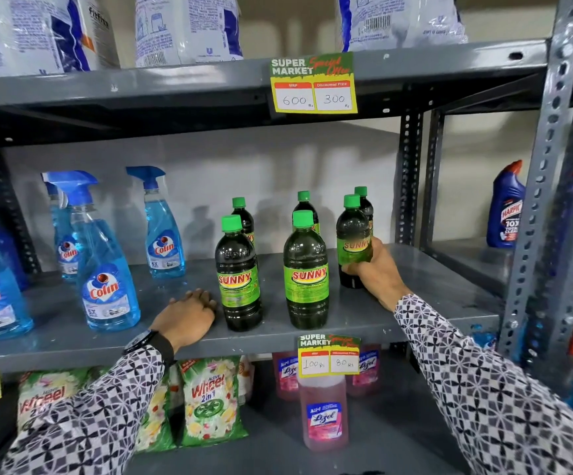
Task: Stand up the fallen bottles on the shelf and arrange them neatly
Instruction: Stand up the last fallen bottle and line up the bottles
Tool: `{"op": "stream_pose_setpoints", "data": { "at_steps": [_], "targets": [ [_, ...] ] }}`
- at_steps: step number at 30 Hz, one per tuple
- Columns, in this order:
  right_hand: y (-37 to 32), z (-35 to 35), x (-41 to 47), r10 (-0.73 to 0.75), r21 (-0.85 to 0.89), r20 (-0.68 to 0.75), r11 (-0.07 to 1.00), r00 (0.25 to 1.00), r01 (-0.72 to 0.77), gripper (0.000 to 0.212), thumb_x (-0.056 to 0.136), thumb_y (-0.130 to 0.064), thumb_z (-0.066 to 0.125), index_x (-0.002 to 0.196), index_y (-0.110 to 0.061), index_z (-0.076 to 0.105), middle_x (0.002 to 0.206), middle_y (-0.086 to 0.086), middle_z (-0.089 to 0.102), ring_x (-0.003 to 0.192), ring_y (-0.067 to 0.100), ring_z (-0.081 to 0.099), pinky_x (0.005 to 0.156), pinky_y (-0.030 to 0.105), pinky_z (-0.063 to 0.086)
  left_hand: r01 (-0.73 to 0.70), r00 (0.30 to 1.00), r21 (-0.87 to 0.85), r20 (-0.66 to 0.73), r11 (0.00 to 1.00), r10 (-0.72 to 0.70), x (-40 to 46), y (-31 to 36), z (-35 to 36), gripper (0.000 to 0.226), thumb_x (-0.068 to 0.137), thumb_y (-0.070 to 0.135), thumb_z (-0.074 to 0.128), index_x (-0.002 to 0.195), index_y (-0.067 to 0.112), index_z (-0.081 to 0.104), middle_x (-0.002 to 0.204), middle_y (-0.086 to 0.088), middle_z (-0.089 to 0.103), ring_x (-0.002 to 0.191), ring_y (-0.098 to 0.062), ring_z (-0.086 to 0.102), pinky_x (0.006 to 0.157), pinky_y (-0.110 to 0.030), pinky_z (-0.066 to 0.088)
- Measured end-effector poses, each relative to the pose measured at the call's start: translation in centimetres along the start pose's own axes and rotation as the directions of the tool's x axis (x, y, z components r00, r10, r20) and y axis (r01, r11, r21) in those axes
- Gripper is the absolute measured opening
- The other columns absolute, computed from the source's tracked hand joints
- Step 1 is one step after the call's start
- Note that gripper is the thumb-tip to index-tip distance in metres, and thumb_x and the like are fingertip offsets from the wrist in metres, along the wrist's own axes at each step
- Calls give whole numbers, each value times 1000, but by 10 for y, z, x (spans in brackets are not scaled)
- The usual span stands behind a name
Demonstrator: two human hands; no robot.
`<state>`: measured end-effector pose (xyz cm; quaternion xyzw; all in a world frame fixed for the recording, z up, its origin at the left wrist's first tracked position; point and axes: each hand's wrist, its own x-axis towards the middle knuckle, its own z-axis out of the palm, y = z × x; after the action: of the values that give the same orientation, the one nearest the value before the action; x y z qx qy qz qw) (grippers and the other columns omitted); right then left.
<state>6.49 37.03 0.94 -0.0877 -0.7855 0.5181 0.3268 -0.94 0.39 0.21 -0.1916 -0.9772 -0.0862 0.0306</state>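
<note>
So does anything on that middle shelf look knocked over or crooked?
Nothing is fallen: all six dark green-capped Sunny bottles stand upright. The one in the right hand looks blurred. The left hand rests on the grey metal shelf.

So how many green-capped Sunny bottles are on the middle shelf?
6: front left, front middle, front right in the right hand, and three behind. All upright; more may be hidden.

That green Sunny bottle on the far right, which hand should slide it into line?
The right hand, probably. It already wraps that Sunny bottle, which stands upright on the shelf. The left hand lies flat on the shelf, beside a different Sunny bottle.
</note>
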Motion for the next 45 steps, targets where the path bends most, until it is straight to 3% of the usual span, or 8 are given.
{"op": "stream_pose_setpoints", "data": {
  "at_steps": [3, 6, 14, 20, 31, 36, 40, 45],
  "targets": [
    [0, 1, -1, 0, -19, -33, 1000, 999, -1, 72, 70, -11, 97, 123, -22, 50, 107, -7, 68, 103, 17, 68, 83, 23, 53, 8, 1000, -12, -1, 1000, -8, -2, 2, -1, 49, 108, 30, 26, 153, 14, 38, 166, -10, 33, 154, -26, 29, 126, -53, 20],
    [2, 1, 1, 15, 12, -25, 1000, 1000, -14, 86, 67, -12, 99, 136, -15, 49, 121, 4, 68, 112, 22, 68, 98, 36, 56, 6, 1000, -12, -10, 1000, -6, -3, 4, -2, 48, 108, 29, 26, 151, 13, 40, 165, -11, 34, 153, -26, 31, 126, -52, 21],
    [-3, -26, -21, 84, 34, 115, 996, 990, -88, 64, 76, -6, 91, 130, -18, 61, 121, -2, 76, 115, 19, 70, 104, 39, 53, 7, 1000, -29, -24, 1000, -8, -5, 3, -4, 46, 107, 27, 29, 149, 14, 44, 161, -12, 40, 148, -29, 40, 122, -52, 29],
    [-10, -51, -66, 32, 49, 154, 998, 988, -40, 57, 80, 6, 86, 117, -29, 62, 113, -9, 78, 97, -4, 74, 85, 17, 52, 59, 997, -41, -50, 997, -61, -5, 4, -2, 46, 105, 28, 34, 148, 19, 47, 162, -11, 41, 147, -30, 43, 120, -44, 31],
    [-14, -60, -86, 18, 55, 166, 998, 986, -28, 69, 80, 0, 88, 137, -23, 57, 130, -4, 74, 120, 11, 70, 115, 45, 50, 82, 996, -103, -30, 991, -85, -3, 2, 1, 49, 105, 30, 32, 150, 15, 44, 161, -13, 41, 147, -31, 42, 123, -46, 29],
    [-21, -62, -113, -79, 31, -82, 996, 993, 81, 82, 88, -30, 85, 158, -27, 43, 149, -13, 57, 133, 7, 56, 113, 34, 43, 98, 957, -242, -242, 965, -158, -10, 2, 1, 30, 94, 29, 47, 117, 18, 62, 121, -17, 70, 105, -36, 67, 92, -44, 55],
    [-46, -37, -140, -308, -123, -379, 952, 873, 282, 31, 94, -14, 76, 119, -29, 67, 108, -10, 68, 96, 4, 67, 83, 32, 61, -145, 838, -641, -485, 754, -251, -32, 6, 7, 39, 97, 17, 55, 132, 26, 68, 113, -6, 77, 93, -22, 72, 78, -35, 58],
    [-85, 55, -174, -384, -146, 90, 907, 919, 394, 35, 98, -6, 67, 129, -22, 72, 115, -6, 76, 101, 5, 72, 89, 18, 56, -206, 963, -901, -256, 382, -85, -48, 2, -3, 47, 97, 3, 62, 141, 19, 60, 117, 10, 72, 121, -20, 67, 99, -34, 55]
  ]
}}
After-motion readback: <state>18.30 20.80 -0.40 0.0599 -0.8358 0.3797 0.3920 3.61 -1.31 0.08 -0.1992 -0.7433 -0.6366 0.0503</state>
